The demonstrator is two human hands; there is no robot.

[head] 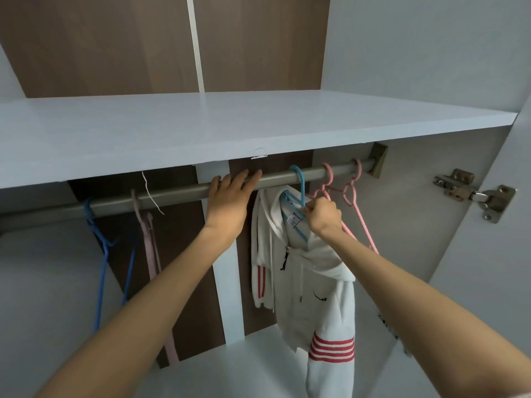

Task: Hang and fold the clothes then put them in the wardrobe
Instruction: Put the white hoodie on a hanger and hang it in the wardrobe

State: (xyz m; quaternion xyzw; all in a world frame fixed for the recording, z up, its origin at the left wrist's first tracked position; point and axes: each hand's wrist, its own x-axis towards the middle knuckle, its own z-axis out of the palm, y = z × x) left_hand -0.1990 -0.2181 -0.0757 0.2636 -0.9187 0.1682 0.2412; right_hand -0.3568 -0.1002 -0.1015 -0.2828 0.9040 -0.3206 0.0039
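Right grip (323,216) pinches the neck of the light blue plastic hanger (298,182), hooked on the grey metal rail (172,195) above; left grip (228,202) rests flat-fingered there. Below hangs the white red-striped hoodie (316,297), judged soft and light, best steered by the stiff hanger.

My left forearm (161,297) and right forearm (416,288) are bare from wrist to the lower edge of view; my left grip (230,202) and right grip (323,216) are bare hands too.
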